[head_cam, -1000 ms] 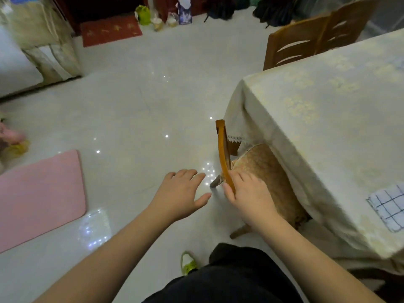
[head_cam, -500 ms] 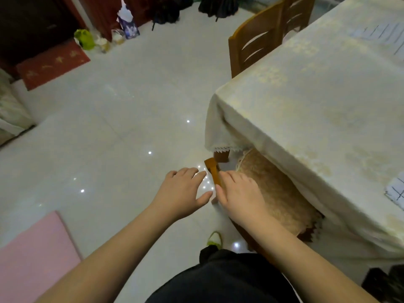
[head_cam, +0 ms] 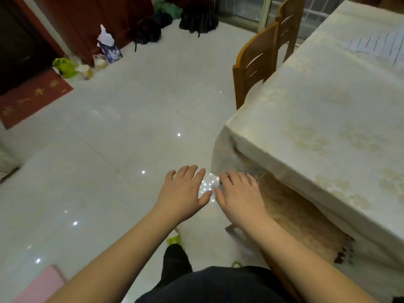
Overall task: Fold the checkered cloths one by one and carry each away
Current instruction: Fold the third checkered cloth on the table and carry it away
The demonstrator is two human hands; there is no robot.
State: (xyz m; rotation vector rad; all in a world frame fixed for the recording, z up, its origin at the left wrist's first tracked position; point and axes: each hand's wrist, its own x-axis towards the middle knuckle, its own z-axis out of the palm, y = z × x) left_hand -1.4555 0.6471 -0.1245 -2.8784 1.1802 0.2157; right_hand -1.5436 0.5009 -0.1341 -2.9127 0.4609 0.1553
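One white checkered cloth (head_cam: 378,45) with dark grid lines lies flat on the table (head_cam: 328,119), far at the top right. The table wears a cream tablecloth. Both my hands hover low in front of me, well short of the cloth. My left hand (head_cam: 184,193) is spread, palm down, over the floor and holds nothing. Beside it, my right hand (head_cam: 239,196) has straight fingers over the edge of a chair's brown seat cushion (head_cam: 295,217), which is tucked under the table. The chair's back is hidden.
Two wooden chairs (head_cam: 255,62) stand at the table's far side. A red mat (head_cam: 32,99), a green bag (head_cam: 64,67), a blue carton (head_cam: 109,49) and dark bags (head_cam: 196,18) line the far wall. A pink mat (head_cam: 41,285) lies at the lower left on glossy tile.
My right hand gripped the chair's wooden back earlier; now that back is out of sight and the fingers lie straight. The view has swung right toward the table. My left hand stayed spread.
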